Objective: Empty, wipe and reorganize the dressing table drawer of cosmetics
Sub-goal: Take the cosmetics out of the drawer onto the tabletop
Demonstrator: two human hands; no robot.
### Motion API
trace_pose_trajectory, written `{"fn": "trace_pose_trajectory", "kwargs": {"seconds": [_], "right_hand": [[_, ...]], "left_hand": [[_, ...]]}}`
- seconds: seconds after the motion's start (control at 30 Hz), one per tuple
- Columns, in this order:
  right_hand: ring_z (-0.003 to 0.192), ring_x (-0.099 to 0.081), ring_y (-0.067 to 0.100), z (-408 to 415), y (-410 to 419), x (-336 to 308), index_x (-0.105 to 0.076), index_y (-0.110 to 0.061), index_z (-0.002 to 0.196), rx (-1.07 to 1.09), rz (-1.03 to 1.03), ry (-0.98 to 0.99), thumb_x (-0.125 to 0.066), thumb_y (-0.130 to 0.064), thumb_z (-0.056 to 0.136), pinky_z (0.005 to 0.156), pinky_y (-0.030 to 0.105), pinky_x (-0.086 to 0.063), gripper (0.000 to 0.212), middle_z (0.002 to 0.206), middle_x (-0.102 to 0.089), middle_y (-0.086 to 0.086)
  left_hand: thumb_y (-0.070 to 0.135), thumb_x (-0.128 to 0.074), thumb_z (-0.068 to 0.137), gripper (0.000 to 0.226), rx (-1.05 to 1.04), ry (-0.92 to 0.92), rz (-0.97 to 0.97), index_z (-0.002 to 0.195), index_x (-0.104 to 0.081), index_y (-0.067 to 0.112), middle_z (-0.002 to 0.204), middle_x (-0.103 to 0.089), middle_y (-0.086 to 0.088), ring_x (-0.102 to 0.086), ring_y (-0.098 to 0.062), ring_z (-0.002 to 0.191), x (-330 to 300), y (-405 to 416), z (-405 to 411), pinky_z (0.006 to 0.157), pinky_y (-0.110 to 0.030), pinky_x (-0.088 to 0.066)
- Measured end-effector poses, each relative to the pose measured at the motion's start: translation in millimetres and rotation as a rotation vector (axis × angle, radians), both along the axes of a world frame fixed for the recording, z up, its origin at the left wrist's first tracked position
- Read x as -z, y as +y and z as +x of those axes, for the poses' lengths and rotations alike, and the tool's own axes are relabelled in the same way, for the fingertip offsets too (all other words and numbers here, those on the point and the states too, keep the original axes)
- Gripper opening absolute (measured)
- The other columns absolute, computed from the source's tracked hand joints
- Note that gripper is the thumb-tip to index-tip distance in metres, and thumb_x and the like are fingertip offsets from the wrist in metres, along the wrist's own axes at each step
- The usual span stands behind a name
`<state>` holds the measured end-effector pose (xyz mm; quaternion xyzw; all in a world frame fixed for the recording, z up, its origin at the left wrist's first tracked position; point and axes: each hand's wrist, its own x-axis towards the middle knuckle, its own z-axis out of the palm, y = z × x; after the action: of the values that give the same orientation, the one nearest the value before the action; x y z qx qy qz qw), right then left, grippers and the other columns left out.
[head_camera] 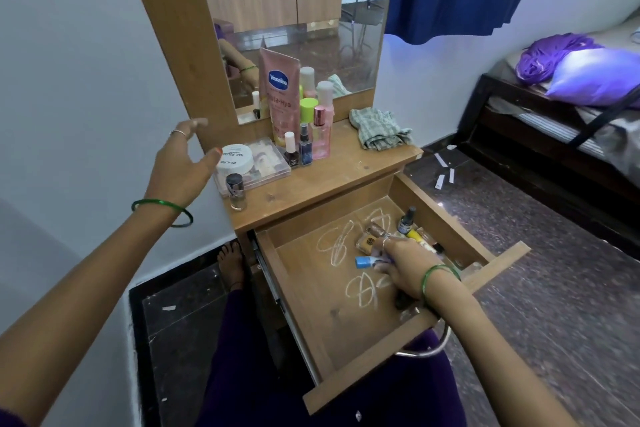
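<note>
Step in hand, by my reading: emptying, partly done. Drawer [304,291] pulled open; chalk-like scribbles on its floor. Right hand [405,270] is down inside it, fingers curled around a small blue-capped tube [367,262] whose cap pokes out past the fingertips. Just beyond the knuckles lie the remaining bottles [408,232], clustered toward the drawer's far right corner. Left hand [183,163] hovers in air, fingers spread and relaxed, holding nothing; just beyond its thumb sits a white jar [235,158] among cosmetics already standing on the tabletop [346,166]. Wiping cloth [379,130] lies crumpled, well off from both hands. Next move likely calls for lifting the tube clear and setting it on the tabletop without toppling the upright bottles.
</note>
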<state>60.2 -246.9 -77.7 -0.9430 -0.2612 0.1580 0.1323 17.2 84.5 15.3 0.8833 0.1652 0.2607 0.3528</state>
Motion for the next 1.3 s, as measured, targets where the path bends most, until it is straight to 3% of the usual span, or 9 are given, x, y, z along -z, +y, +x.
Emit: {"fn": "trace_pose_trajectory", "kwargs": {"seconds": [0.13,0.17,0.27,0.4,0.63,0.8,0.93,1.13,1.3], "right_hand": [[0.08,-0.059,0.017,-0.8,-3.7,-3.3,-0.059,-0.019,0.104,0.074,0.204,0.031,-0.059,-0.032,0.088,0.078,0.032,-0.052,0.021,0.091,-0.061,0.001],[0.078,-0.061,0.019,0.0,-5.0,-5.3,-0.06,-0.022,0.096,0.115,0.29,0.056,-0.063,-0.033,0.086,0.076,0.034,-0.054,0.015,0.088,-0.063,0.004],[0.074,-0.063,0.019,3.7,-8.0,-10.5,-0.063,-0.022,0.089,0.217,0.507,0.069,-0.071,-0.027,0.081,0.072,0.031,-0.054,0.013,0.085,-0.066,0.007],[0.064,-0.054,-0.001,13.7,-2.9,-25.3,-0.065,-0.012,0.092,0.23,0.598,-0.034,-0.073,-0.018,0.079,0.059,0.005,-0.045,0.016,0.079,-0.062,-0.001],[0.064,-0.048,0.008,61.3,32.5,-69.6,-0.061,-0.006,0.088,0.231,0.738,-0.183,-0.073,-0.011,0.078,0.056,0.004,-0.041,0.017,0.08,-0.058,-0.003],[0.064,-0.049,0.013,101.4,63.6,-79.0,-0.054,-0.005,0.078,0.24,0.741,-0.24,-0.071,-0.001,0.073,0.057,0.003,-0.039,0.018,0.073,-0.055,-0.007],[0.074,-0.05,0.016,124.0,82.2,-71.3,-0.052,-0.009,0.075,0.288,0.686,-0.266,-0.069,0.0,0.072,0.062,0.007,-0.038,0.019,0.082,-0.058,0.004],[0.075,-0.047,0.016,134.3,94.9,-55.1,-0.06,-0.003,0.091,0.338,0.607,-0.225,-0.073,-0.008,0.076,0.056,0.007,-0.034,0.02,0.079,-0.056,0.011],[0.078,-0.049,0.016,132.9,99.4,-49.4,-0.063,-0.001,0.102,0.352,0.617,-0.2,-0.073,-0.007,0.076,0.063,0.011,-0.031,0.028,0.089,-0.06,0.008]], "left_hand": [[0.01,-0.061,0.087,0.042,0.171,-0.11,0.08,0.127,-0.049,0.02,0.126,-0.051,0.003,-0.047,0.014,0.099,-14.0,-59.3,-25.6,0.084,-0.003,-0.037],[0.009,-0.06,0.087,0.042,0.229,-0.115,0.079,0.125,-0.049,0.021,0.123,-0.052,0.006,-0.047,0.015,0.096,-12.5,-72.7,-31.7,0.083,-0.001,-0.036],[0.013,-0.059,0.088,0.04,0.367,-0.077,0.078,0.125,-0.05,0.025,0.125,-0.05,0.011,-0.045,0.0,0.113,4.2,-103.8,-44.3,0.098,-0.014,-0.035],[0.015,-0.059,0.089,0.038,0.521,0.0,0.103,0.125,-0.051,0.026,0.129,-0.049,0.011,-0.039,0.004,0.12,35.6,-128.6,-48.2,0.104,-0.012,-0.029],[0.023,-0.05,0.092,0.033,0.702,0.278,0.146,0.124,-0.05,0.03,0.135,-0.038,0.017,-0.031,0.004,0.127,91.5,-153.4,-36.5,0.112,-0.039,-0.027],[0.021,-0.046,0.095,0.03,0.74,0.359,0.152,0.125,-0.052,0.022,0.137,-0.039,0.01,-0.031,-0.003,0.129,110.4,-161.9,-33.3,0.113,-0.03,-0.022],[0.03,-0.04,0.098,0.033,0.701,0.393,0.224,0.13,-0.049,0.027,0.141,-0.035,0.016,-0.024,0.0,0.134,121.0,-160.7,-34.7,0.105,-0.023,-0.018],[0.04,-0.018,0.089,0.052,0.652,0.354,0.276,0.122,-0.055,0.023,0.133,-0.044,0.014,-0.035,-0.003,0.128,122.8,-162.5,-39.3,0.101,-0.023,-0.029],[0.037,-0.013,0.086,0.058,0.606,0.325,0.3,0.116,-0.059,0.02,0.13,-0.048,0.011,-0.042,-0.005,0.121,125.5,-164.9,-40.5,0.099,-0.024,-0.034]]}}
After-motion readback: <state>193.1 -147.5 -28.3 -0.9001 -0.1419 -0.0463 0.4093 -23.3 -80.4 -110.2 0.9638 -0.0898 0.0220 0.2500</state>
